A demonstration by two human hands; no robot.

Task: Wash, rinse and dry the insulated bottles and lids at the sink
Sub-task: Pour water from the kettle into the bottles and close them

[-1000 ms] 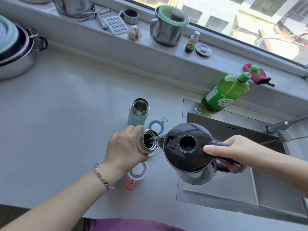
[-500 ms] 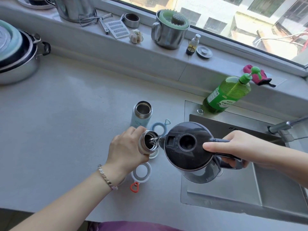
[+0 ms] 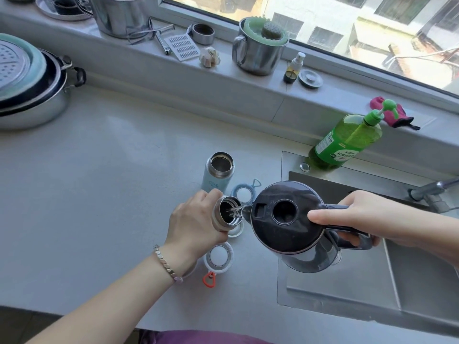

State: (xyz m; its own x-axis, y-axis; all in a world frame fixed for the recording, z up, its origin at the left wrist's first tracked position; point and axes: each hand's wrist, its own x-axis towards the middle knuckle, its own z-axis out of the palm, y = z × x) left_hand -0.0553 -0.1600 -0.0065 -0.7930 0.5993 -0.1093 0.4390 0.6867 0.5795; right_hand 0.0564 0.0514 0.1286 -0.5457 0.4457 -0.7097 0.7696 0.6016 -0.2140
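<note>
My left hand (image 3: 192, 224) grips a small insulated bottle (image 3: 226, 213) with its mouth open, standing on the grey counter. My right hand (image 3: 352, 217) holds the handle of a dark electric kettle (image 3: 285, 219), tilted so water streams from its spout into that bottle. A second open bottle, pale blue (image 3: 218, 171), stands just behind. A blue lid with a loop (image 3: 244, 192) lies beside it. A white lid with an orange loop (image 3: 218, 259) lies in front of my left hand. Another lid is partly hidden under the held bottle.
The steel sink (image 3: 372, 289) is at the right, its tap (image 3: 437, 187) at the far right edge. A green soap pump bottle (image 3: 345, 142) stands behind the sink. Stacked pots (image 3: 29, 90) sit at the left. The windowsill holds a steel mug (image 3: 258, 53), a grater and small items.
The view has shifted slightly. Both hands keep their hold, and water keeps running from the kettle into the bottle.
</note>
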